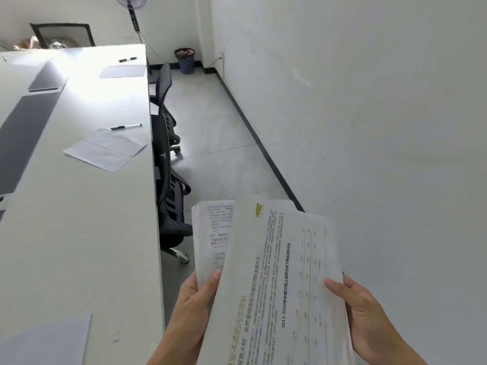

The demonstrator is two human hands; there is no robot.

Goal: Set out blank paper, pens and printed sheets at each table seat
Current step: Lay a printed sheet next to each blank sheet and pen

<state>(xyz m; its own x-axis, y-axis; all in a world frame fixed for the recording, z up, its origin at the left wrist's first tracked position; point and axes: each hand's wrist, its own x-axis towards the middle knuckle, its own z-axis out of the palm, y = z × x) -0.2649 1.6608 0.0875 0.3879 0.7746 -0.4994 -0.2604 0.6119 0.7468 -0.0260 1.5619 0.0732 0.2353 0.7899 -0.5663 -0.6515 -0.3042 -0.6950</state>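
Nearest, left hand [192,306] and right hand [369,317] gripping a fanned stack of printed sheets [279,280] (beside the table [79,233] edge); farther, blank paper [105,149] with pen [126,126]; beyond, another sheet [122,71], pen [127,59].

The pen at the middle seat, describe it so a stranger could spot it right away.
Follow the long white table along its right edge to the crooked paper. The pen lies just beyond it, black-capped with a white barrel; the far pen looks all dark.
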